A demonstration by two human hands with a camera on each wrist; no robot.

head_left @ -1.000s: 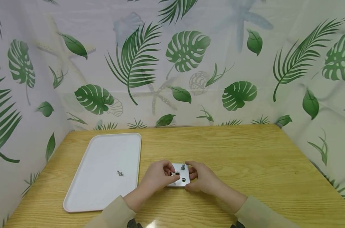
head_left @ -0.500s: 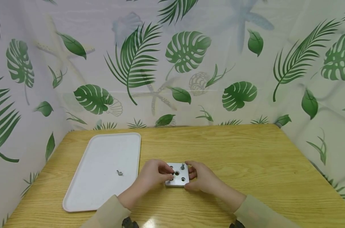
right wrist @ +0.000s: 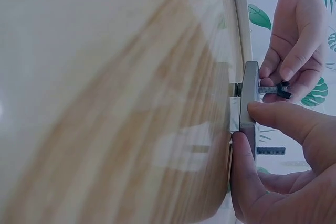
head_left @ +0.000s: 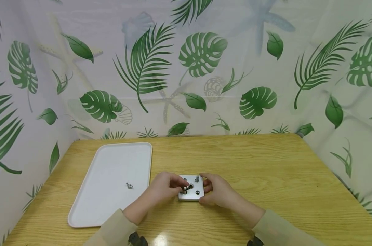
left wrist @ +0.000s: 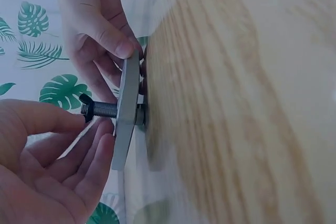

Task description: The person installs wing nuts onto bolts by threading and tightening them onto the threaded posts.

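Note:
A square silvery metal plate (head_left: 194,197) with several holes lies in front of me in the head view. My right hand (head_left: 218,190) grips its right edge, thumb on top and fingers beneath in the right wrist view. One threaded bolt (right wrist: 270,151) stands up bare near the plate's far right corner. Another bolt (left wrist: 105,109) stands at the near left, with a dark wing nut (left wrist: 86,107) at its top end. My left hand (head_left: 163,186) holds this wing nut at its fingertips. In the left wrist view the bolt heads show under the plate.
A white tray (head_left: 112,171) lies to the left, bearing one small bolt with a wing nut (head_left: 129,186). The wooden table (head_left: 266,164) reaches back to a leaf-patterned curtain (head_left: 223,68), which also closes off both sides.
My left hand has drawn back a little to the left, uncovering more of the plate, and its fingers have shifted around the wing nut. The right hand keeps its grip on the plate.

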